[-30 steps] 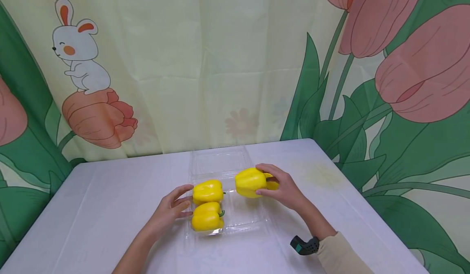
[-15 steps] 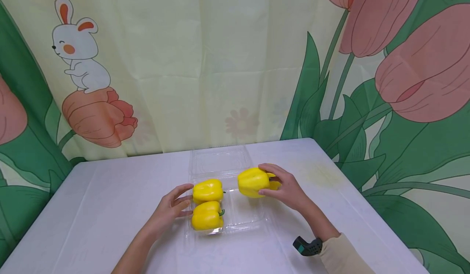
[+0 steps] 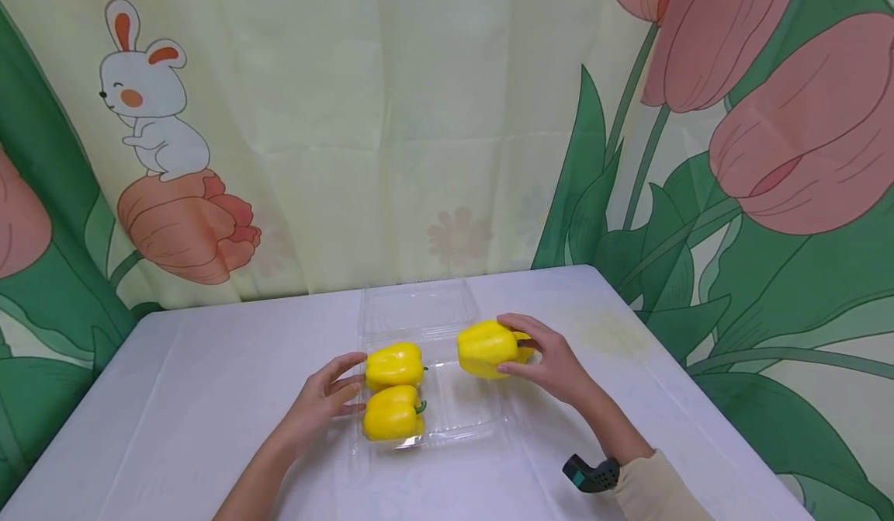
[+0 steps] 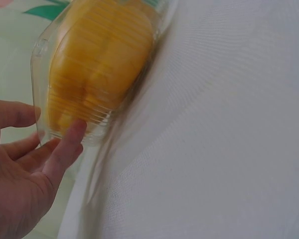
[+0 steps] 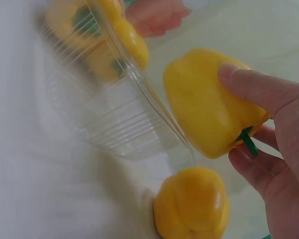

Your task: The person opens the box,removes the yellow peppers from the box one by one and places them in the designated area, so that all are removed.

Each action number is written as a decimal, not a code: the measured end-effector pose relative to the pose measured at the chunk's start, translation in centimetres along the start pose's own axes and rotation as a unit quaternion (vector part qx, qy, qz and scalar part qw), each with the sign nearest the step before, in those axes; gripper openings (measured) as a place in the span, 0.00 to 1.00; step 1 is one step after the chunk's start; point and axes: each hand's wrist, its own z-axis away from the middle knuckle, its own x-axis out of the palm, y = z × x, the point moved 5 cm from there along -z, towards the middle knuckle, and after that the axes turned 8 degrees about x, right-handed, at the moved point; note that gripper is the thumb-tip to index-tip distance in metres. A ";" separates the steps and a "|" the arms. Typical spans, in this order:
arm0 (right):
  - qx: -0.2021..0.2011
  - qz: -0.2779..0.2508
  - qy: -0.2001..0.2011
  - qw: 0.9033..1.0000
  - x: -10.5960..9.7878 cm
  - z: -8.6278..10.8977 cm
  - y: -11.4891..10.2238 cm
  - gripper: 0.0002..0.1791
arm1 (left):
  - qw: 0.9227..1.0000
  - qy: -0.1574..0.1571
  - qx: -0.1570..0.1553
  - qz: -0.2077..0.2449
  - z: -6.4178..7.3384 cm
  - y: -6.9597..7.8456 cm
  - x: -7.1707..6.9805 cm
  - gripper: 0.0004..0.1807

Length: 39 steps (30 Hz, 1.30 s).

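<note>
My right hand (image 3: 552, 358) grips a yellow bell pepper (image 3: 485, 349) by its stem end, above the right part of a clear plastic clamshell box (image 3: 461, 404). In the right wrist view, the held bell pepper (image 5: 204, 102) has a green stem and is apart from the table. Two more yellow bell peppers (image 3: 394, 366) lie side by side in the box's left part. My left hand (image 3: 323, 398) rests its fingers against the box's left side; in the left wrist view the fingertips (image 4: 74, 132) touch the clear wall.
Another yellow bell pepper (image 5: 192, 204) sits on the table right of the box, mostly hidden behind my right hand in the head view. The box's lid (image 3: 419, 307) lies folded back. A white cloth covers the table (image 3: 209, 373); a printed curtain (image 3: 447, 117) hangs behind it.
My right hand has moved slightly to the right with its bell pepper. My left hand and the two peppers in the box stay where they were.
</note>
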 end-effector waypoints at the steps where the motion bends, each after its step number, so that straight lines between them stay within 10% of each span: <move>1: 0.002 0.000 0.000 1.000 0.0 0.1 0.1 0.37 | 1.000 0.000 -0.001 0.000 0.0 0.0 0.0 0.28; 39: 0.015 -0.011 0.005 1.000 -1.2 1.2 0.7 0.37 | 1.000 -0.002 0.000 0.003 0.1 0.0 0.1 0.28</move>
